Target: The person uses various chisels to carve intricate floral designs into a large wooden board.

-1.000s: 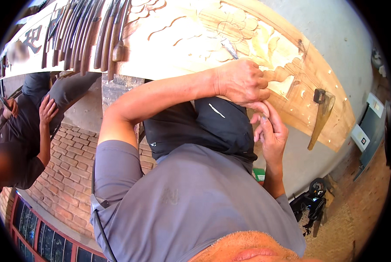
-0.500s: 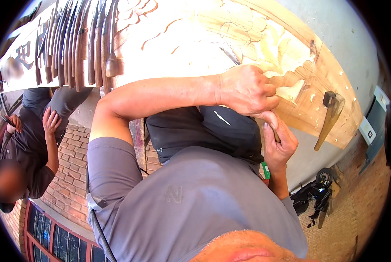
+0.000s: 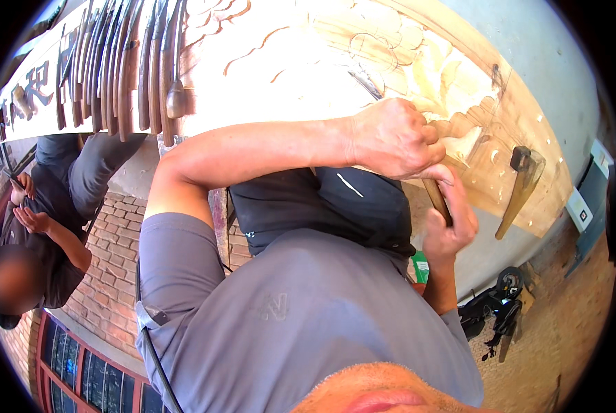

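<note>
Left hand [image 3: 394,138] is fisted down near the blade end of a carving chisel [image 3: 437,199], knuckles touching the carved wooden panel [image 3: 418,76]; right hand [image 3: 449,220] is wrapped shut around the chisel's wooden handle lower down. Cutting edge is hidden under the left fist, so I can't tell exactly where it bites. Risk: both hands crowd one short tool, so a slip along the grain could gouge the finished relief or run the edge into the left fingers. Hatchet [image 3: 521,186] lies loose on the panel just beside the work; a jolt could knock it off. Row of spare chisels [image 3: 122,69] sits well apart, upper left. Another person [image 3: 39,234] stands nearby at left.
</note>
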Demonstrator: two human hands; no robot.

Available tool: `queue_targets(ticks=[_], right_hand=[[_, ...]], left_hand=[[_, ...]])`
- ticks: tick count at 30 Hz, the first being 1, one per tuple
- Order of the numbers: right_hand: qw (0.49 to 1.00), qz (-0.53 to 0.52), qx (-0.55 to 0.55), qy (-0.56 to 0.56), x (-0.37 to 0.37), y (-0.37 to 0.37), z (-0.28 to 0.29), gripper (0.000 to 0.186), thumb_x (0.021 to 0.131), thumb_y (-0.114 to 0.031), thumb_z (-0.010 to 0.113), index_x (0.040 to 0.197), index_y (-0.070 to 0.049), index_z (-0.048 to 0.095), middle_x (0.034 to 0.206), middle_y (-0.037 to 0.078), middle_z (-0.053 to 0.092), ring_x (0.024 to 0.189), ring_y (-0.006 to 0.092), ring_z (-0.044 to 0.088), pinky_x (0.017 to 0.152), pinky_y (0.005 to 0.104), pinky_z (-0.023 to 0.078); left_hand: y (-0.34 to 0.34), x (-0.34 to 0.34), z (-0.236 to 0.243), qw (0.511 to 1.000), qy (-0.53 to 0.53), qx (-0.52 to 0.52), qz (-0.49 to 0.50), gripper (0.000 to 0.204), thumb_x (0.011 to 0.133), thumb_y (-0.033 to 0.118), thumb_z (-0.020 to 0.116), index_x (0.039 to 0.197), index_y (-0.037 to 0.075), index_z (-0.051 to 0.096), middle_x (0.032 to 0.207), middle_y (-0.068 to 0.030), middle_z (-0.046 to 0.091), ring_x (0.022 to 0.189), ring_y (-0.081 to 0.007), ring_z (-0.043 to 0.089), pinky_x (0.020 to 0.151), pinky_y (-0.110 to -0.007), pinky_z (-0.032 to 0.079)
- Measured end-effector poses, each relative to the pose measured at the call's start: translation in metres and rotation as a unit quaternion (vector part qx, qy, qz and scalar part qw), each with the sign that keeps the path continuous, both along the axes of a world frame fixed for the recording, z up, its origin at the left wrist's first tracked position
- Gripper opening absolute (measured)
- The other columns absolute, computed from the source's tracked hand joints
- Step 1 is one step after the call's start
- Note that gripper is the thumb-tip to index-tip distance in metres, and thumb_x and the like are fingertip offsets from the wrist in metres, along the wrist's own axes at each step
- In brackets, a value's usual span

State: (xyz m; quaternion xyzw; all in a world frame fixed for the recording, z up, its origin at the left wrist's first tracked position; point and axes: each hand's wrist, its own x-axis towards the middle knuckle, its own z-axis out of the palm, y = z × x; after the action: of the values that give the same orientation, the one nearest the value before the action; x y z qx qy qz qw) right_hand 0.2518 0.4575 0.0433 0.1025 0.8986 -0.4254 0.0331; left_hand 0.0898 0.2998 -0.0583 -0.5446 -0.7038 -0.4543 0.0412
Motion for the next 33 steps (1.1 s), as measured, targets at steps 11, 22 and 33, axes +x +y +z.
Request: queue_targets(ticks=[11,22,33], right_hand=[[0.984,-0.025,0.027,0.175,-0.003,0.022,-0.016,0.102,0.111,-0.081,0.024,0.118,0.008,0.072,0.118,0.028,0.075,0.128,0.0506,0.066,0.117,0.0671,0.047],[0.980,-0.081,0.029,0.179,-0.006,0.032,-0.013,0.113,0.106,-0.088,0.015,0.116,0.007,0.075,0.126,0.029,0.074,0.141,0.0508,0.058,0.123,0.0656,0.039],[0.993,0.002,0.049,0.112,-0.012,0.001,-0.007,0.057,0.104,-0.039,0.079,0.133,0.009,0.070,0.124,0.025,0.077,0.119,0.0388,0.076,0.105,0.0483,0.059]], left_hand=[[0.006,0.000,0.001,0.999,-0.005,0.005,0.038,0.047,0.102,0.045,0.075,0.069,0.014,0.060,0.065,-0.0010,0.057,0.055,-0.0217,0.064,0.052,-0.036,0.052],[0.004,0.001,0.000,0.999,-0.006,-0.023,0.048,0.048,0.105,0.043,0.071,0.068,0.014,0.061,0.064,-0.0013,0.059,0.055,-0.0219,0.065,0.050,-0.037,0.051],[-0.001,0.001,0.005,0.989,0.108,0.083,0.061,0.045,0.102,0.044,0.075,0.072,0.016,0.054,0.069,0.0021,0.047,0.058,-0.0152,0.050,0.054,-0.033,0.038]])
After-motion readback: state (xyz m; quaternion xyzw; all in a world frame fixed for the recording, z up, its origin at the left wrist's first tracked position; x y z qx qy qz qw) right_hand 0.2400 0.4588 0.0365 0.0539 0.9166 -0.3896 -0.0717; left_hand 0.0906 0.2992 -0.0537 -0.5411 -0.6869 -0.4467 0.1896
